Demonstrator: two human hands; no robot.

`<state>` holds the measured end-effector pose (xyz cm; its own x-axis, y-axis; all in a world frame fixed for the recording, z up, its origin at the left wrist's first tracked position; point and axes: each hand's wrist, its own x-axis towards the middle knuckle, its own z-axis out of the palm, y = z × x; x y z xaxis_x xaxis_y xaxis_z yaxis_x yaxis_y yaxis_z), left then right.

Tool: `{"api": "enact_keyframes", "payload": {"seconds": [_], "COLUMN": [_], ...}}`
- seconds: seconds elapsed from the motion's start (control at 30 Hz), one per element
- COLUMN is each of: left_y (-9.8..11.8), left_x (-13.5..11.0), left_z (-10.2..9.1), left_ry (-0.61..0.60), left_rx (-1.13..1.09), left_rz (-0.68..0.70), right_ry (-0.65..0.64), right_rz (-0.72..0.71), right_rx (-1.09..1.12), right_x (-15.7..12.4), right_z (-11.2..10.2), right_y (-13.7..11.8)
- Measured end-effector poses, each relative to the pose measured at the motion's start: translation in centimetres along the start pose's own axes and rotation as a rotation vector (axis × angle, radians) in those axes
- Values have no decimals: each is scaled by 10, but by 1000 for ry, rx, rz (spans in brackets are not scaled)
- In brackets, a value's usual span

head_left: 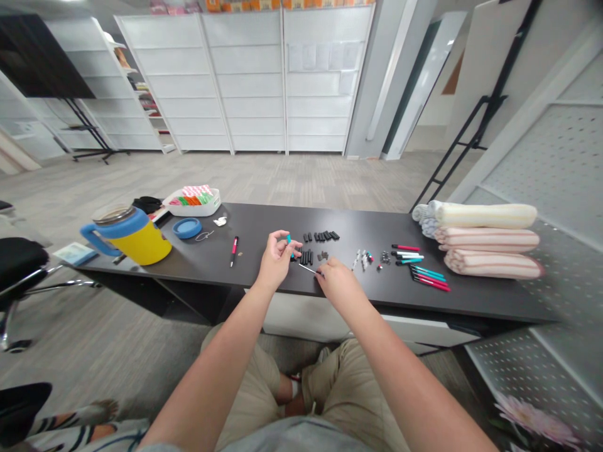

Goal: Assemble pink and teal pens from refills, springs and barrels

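My left hand (pixel 274 258) is raised over the dark table, its thumb and fingers pinching a short teal pen part (pixel 289 239). Lower and to the right, my right hand (pixel 340 280) is closed on the end of a thin pale rod that looks like a pen refill (pixel 307 268), pointing left toward the other hand. Short black tubes (pixel 307 257) stand in a row between the hands, partly hidden by my left fingers. Behind them lie more black tubes (pixel 326 236). Small dark pieces (pixel 323 255) sit just beyond my right fingertips.
Right of my hands are small clear and metal pen parts (pixel 362 259), coloured pen barrels (pixel 429 276) and rolled towels (pixel 490 238). On the left are a red-black pen (pixel 234 251), a blue lid (pixel 187 228), a white basket (pixel 210 206) and a yellow-blue mug (pixel 141 237).
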<state>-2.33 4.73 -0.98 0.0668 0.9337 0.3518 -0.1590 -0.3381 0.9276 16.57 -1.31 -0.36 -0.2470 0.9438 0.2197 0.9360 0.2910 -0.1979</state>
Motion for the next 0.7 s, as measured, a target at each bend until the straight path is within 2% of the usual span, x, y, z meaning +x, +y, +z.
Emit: {"api": "enact_keyframes", "payload": {"seconds": [0.13,0.37,0.5,0.6,0.7], "left_y": [1,-1,4,13,18], "left_x": [-1,-2,-6,-9,-11], "left_z": [1,3,3,4,6], "left_ry": [-11,-81,-113,-219,-321], "left_rx": [11,74,312,515,597], "left_rz": [-21,-4,77,102,101], "right_ry": [-53,-131,-146,-154,-131], "right_rz": [-45,-132,-121,-156,-225], "right_rx": [-107,-273,-300,-320,-310], "right_x": [3,-3,-4,-3,-1], "right_z": [1,-15,-18,-18,-18], "right_y": [3,-2,-1,3,7]}}
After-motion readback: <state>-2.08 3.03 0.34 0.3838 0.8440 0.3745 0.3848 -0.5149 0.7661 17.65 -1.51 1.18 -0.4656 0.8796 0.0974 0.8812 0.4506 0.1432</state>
